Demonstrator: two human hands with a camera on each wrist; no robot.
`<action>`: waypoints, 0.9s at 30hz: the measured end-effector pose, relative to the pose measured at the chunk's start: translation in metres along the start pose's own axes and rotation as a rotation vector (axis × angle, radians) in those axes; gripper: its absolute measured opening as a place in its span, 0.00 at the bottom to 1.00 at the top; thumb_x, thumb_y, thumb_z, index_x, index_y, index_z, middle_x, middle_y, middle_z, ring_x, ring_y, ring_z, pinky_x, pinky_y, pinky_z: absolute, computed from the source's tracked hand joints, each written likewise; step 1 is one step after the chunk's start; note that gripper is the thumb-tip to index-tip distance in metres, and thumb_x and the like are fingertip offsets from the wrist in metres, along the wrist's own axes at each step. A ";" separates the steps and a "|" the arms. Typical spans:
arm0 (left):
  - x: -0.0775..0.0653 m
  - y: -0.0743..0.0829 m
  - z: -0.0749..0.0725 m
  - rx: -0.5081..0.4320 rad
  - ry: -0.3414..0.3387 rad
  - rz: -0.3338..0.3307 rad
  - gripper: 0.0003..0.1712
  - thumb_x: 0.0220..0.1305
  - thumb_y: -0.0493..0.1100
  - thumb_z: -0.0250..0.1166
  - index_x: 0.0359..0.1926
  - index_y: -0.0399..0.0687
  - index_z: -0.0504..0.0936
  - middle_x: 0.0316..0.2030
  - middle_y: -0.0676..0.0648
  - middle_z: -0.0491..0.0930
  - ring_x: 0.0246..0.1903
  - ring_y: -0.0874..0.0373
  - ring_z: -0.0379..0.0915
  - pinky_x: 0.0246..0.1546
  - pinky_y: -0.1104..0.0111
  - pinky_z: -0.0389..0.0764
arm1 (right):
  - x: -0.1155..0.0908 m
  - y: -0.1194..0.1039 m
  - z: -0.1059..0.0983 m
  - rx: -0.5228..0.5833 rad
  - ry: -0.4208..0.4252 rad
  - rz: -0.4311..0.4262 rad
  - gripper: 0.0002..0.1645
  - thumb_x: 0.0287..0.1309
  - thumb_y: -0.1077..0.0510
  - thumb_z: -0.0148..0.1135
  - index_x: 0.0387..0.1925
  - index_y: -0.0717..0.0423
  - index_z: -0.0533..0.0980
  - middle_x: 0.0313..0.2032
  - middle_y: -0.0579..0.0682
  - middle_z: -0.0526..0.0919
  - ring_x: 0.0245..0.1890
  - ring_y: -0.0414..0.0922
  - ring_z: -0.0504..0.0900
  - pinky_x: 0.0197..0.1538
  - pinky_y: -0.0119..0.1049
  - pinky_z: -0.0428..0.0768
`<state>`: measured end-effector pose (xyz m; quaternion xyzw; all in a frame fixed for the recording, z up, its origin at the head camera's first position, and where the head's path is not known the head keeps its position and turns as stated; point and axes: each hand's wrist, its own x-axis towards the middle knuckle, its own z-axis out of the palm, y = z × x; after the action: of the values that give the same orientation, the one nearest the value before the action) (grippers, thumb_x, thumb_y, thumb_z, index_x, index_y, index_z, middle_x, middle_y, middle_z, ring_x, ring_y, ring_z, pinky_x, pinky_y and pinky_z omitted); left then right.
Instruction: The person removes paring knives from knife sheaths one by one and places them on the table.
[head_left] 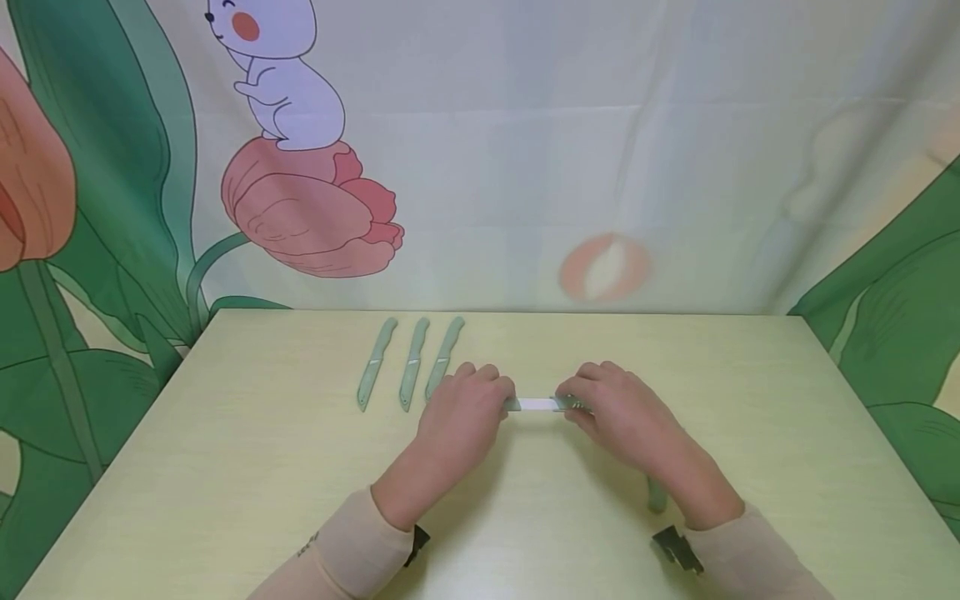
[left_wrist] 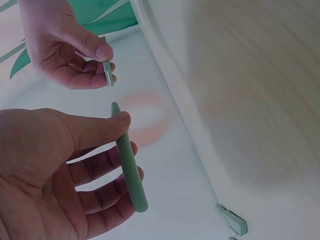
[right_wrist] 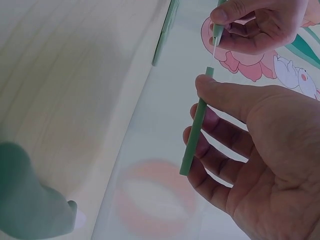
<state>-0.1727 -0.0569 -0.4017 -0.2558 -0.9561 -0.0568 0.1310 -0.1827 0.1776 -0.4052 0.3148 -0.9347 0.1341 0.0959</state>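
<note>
My left hand (head_left: 467, 414) grips the green handle (left_wrist: 131, 170) of a small knife, thumb on one side and fingers on the other. Between the two hands shows its pale blade (head_left: 537, 404), held level above the table. Opposite, my right hand (head_left: 618, 414) pinches a slim green blade sheath (right_wrist: 195, 132) between thumb and fingers. The blade runs toward the sheath's near end, and part of it is out in the open. Under my right forearm lies another green-handled knife (head_left: 657, 493), mostly hidden in the head view.
Three green knives, one of them a sheathed knife (head_left: 377, 364), lie side by side at the table's back left. The rightmost knife (head_left: 450, 346) is partly behind my left hand. A printed curtain (head_left: 487, 167) hangs behind the pale wooden table (head_left: 225, 467).
</note>
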 end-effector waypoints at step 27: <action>0.001 -0.002 -0.001 0.006 -0.005 -0.016 0.07 0.61 0.40 0.80 0.38 0.51 0.89 0.30 0.52 0.79 0.28 0.54 0.70 0.27 0.67 0.74 | -0.001 0.002 0.000 0.016 0.005 0.016 0.14 0.57 0.63 0.80 0.46 0.53 0.88 0.42 0.47 0.87 0.40 0.49 0.81 0.44 0.43 0.82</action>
<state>-0.1739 -0.0584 -0.4005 -0.2480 -0.9586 -0.0545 0.1289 -0.1830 0.1798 -0.4059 0.3080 -0.9358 0.1432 0.0946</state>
